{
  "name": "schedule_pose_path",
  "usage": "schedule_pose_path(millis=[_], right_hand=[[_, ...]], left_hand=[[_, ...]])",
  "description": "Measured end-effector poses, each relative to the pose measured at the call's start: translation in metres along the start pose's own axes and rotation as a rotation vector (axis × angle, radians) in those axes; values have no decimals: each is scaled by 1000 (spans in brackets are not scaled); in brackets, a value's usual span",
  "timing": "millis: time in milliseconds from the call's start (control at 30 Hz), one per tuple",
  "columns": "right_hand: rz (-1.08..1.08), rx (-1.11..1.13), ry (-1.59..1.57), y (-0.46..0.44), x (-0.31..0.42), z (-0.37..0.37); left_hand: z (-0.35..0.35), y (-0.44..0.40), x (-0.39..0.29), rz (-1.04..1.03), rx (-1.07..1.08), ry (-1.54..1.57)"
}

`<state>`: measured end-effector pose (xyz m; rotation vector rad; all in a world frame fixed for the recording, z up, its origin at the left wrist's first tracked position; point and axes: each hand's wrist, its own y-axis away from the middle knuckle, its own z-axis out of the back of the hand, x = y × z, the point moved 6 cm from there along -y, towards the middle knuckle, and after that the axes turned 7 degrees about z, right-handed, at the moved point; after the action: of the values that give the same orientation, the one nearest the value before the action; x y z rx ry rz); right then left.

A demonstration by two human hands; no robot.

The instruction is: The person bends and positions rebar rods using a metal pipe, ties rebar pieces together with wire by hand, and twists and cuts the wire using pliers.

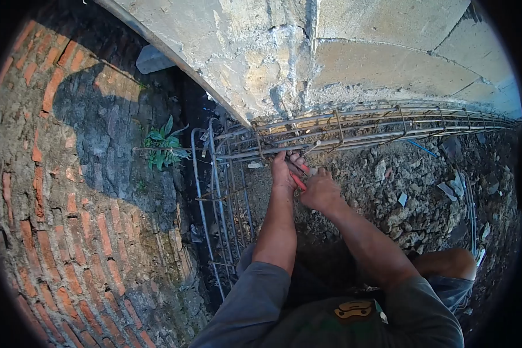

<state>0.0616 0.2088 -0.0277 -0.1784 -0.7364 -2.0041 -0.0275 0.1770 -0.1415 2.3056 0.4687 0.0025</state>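
My left hand [282, 172] is closed at the lower edge of a long rebar cage [342, 136], its fingers near the bars. Red-handled pliers [298, 182] sit between my two hands, against the left palm; their jaws are hard to make out. Just to the right, my right hand [322, 191] is closed beside the red handles. A small pale piece shows at its fingers, too small to name. Tie stirrups cross the cage above both hands. The cage lies along the foot of a rough plastered wall [383, 64].
An old brick wall [69, 191] with a green plant [163, 145] rises on the left. Another set of bent bars [214, 209] runs down beside it. Broken rubble [412, 197] covers the ground at right. My bent knee [446, 264] is at lower right.
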Motion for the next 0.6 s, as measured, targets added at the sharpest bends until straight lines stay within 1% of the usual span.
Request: schedule_pose_path(millis=[67, 100, 167, 200, 267, 300, 367, 400, 433, 467, 500, 533, 567, 600], right_hand=[[-136, -146, 234, 1, 4, 1], [-143, -151, 235, -3, 4, -2], [-233, -96, 147, -6, -4, -14], [-234, -93, 147, -6, -7, -14], [-180, 33, -105, -11, -11, -21], [-177, 31, -110, -16, -15, -19], [-169, 277, -497, -22, -25, -36], [-169, 270, -500, -26, -41, -50], [-186, 463, -987, -30, -50, -87], [-190, 653, -1470, -31, -44, -102], [-187, 655, -1466, -31, -43, -98], [-163, 720, -1587, -21, -33, -90], [-136, 782, -1706, -13, -24, -79], [-140, 785, -1706, -11, -21, -71]], left_hand=[[11, -18, -7, -143, -124, 23], [5, -13, -7, -137, -118, 20], [-2, 3, 0, -14, -181, -48], [0, 5, 1, -11, -184, -47], [6, 9, -6, -36, -319, -301], [8, 12, -8, -39, -321, -306], [11, 19, -8, -76, -258, -261], [10, 21, -10, -94, -223, -236], [22, 15, -14, -83, -225, -290], [18, 17, -15, -88, -221, -287], [10, 23, -14, -92, -187, -200], [6, 30, -11, -91, -162, -114], [1, 34, -9, -90, -165, -112], [-7, 36, -7, -109, -123, -59]])
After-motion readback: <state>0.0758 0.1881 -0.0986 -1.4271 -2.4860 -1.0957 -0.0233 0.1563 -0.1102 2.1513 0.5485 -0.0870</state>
